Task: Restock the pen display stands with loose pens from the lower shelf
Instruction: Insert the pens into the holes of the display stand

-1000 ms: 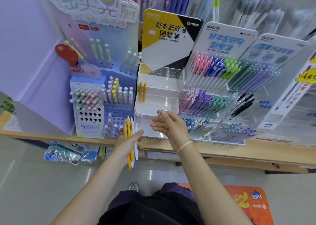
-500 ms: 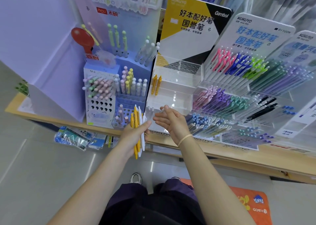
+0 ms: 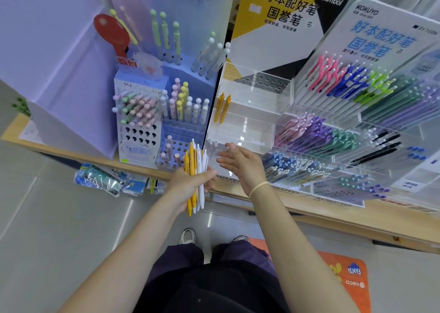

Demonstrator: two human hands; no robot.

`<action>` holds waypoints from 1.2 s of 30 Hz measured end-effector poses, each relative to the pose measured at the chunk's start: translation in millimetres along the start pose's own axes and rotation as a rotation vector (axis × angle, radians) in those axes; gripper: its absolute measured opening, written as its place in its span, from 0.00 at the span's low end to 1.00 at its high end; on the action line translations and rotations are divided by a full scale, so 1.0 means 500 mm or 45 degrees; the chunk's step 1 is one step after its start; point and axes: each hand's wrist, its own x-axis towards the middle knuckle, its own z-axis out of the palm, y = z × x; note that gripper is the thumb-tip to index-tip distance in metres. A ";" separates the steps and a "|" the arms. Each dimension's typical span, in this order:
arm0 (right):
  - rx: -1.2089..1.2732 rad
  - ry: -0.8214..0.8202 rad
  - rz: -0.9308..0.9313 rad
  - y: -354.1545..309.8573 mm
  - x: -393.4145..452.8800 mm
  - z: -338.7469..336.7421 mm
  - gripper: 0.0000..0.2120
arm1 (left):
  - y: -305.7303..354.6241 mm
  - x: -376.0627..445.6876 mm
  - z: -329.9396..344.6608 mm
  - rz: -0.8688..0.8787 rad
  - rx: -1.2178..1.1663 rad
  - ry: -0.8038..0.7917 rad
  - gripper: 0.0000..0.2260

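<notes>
— On the wooden shelf [image 3: 357, 219], what is shown, taken from the left?

— At far left a lilac pen stand [image 3: 166, 79] is seen, headed in red with "木硕"; pastel ball-topped pens are stood in its blue holes. Plastic-wrapped packets [image 3: 102, 178] are tucked under the shelf edge below it.

— And the hands?

— A bundle of yellow and white pens [image 3: 196, 177] is gripped upright in the left hand [image 3: 188, 186], fingers curled round the barrels and thumb laid across them, just in front of the shelf edge. The right hand [image 3: 242, 165], a rubber band [image 3: 258, 188] worn at its wrist, is held beside the bundle without touching it; its fingers are loosely bent toward a clear acrylic stand [image 3: 252, 112]. Something pale is glimpsed at its fingertips, but whether anything is pinched cannot be told.

— What can be read there?

— "Gambol" and "好本配好笔 国誉笔" are printed on the yellow-and-black card above that stand, where two yellow pens [image 3: 222, 109] are lodged in the left of an otherwise bare tier. "KOKUYO" is printed on the white-and-blue card to the right, over full rows of coloured pens [image 3: 352, 84], and again along the stands' front edges.

— And below?

— An orange mat [image 3: 345, 274] marked "KACO" is laid on the floor at right.
</notes>
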 end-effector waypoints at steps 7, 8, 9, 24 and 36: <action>-0.226 0.153 0.135 0.000 0.017 0.029 0.21 | 0.001 -0.003 -0.006 -0.026 -0.016 0.008 0.09; -0.264 0.175 0.150 -0.001 0.019 0.028 0.22 | -0.001 -0.001 -0.009 -0.017 -0.007 0.007 0.10; -0.289 0.194 0.159 -0.002 0.022 0.027 0.23 | -0.002 0.001 -0.013 -0.009 0.008 0.006 0.10; -0.328 -0.120 0.109 0.007 0.006 0.024 0.15 | 0.002 -0.003 -0.016 0.028 0.050 -0.084 0.07; -0.181 -0.356 -0.070 -0.027 -0.051 0.038 0.07 | 0.038 -0.036 0.031 -0.140 0.120 -0.508 0.17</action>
